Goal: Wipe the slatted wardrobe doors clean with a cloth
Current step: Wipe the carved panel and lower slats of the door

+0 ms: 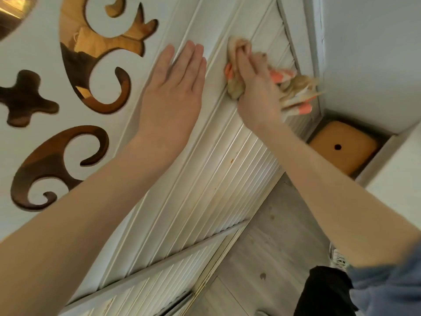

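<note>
White slatted door (205, 179), left hand (175, 87) flat on it, fingers (191, 55) straight, right hand (255, 92) gripping cloth (234, 88), apparently against slats.

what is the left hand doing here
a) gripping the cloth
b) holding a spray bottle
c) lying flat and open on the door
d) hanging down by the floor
c: the left hand lies with straight fingers flat against the white door, while the right hand grips the cloth.

Grey floorboards (262, 247) are running underneath. A white wall (364, 53) is rising at right, a tan box (341, 147) sitting beside it.
</note>
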